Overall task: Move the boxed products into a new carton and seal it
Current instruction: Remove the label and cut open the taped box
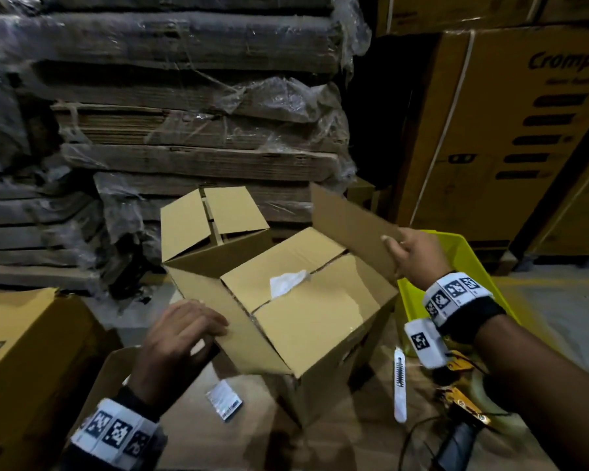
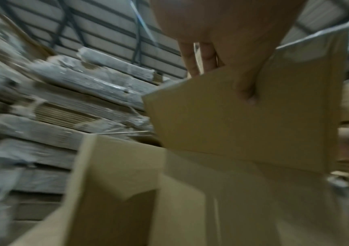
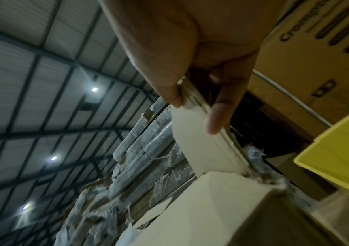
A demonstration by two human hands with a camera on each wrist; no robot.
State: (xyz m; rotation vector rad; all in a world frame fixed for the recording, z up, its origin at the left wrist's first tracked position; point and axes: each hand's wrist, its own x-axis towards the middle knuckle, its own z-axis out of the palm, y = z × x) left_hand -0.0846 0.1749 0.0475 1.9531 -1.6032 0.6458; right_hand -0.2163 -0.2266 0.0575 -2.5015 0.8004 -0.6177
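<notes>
A brown carton (image 1: pixel 320 321) stands in the middle of the head view. Two of its top flaps lie folded inward, and a white paper (image 1: pixel 286 282) sticks out of the seam between them. My left hand (image 1: pixel 198 329) grips the near-left flap at its edge. In the left wrist view its thumb (image 2: pixel 247 93) lies on that flap (image 2: pixel 243 124), with fingers behind it. My right hand (image 1: pixel 405 253) pinches the far-right flap (image 1: pixel 347 222), which stands raised. That flap's edge (image 3: pixel 201 138) shows between thumb and finger. The carton's contents are hidden.
A second open carton (image 1: pixel 198 226) stands just behind. A yellow bin (image 1: pixel 463 256) sits to the right. A box cutter (image 1: pixel 400 385), a small packet (image 1: pixel 224 399) and a yellow-black tool (image 1: pixel 463 402) lie near the front. A brown box (image 1: pixel 21 351) is at the left, wrapped cardboard stacks (image 1: pixel 184 130) behind.
</notes>
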